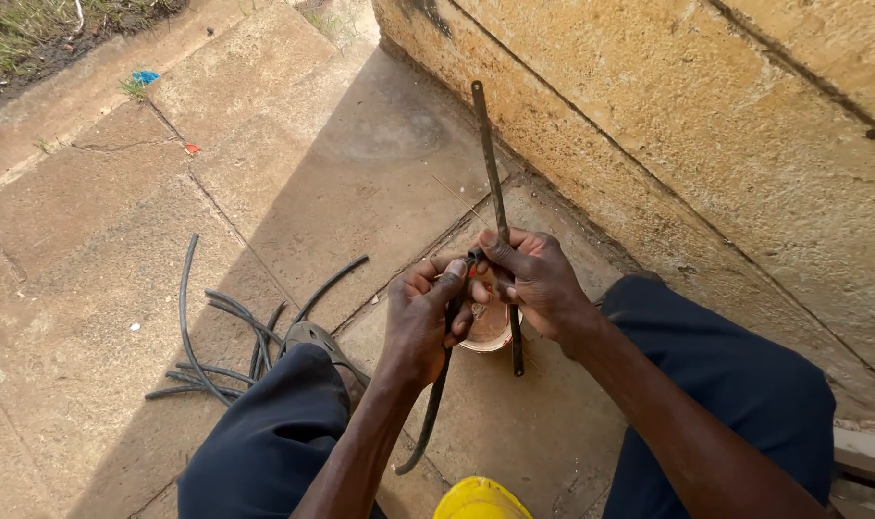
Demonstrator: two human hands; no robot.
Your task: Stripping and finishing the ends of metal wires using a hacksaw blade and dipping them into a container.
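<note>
Yellow rounded plastic (pixel 480 498); hands grip thin flat blade (pixel 489 159).

Saw blade (pixel 490 159) — thin dark metal, matt. Cable (pixel 435 404): black rubbery sheath, smooth. Floor (pixel 293 173) — rough concrete slabs. Wall (pixel 706 125): coarse, pitted stone blocks. Trousers (pixel 735 375): dark matt cloth.
</note>
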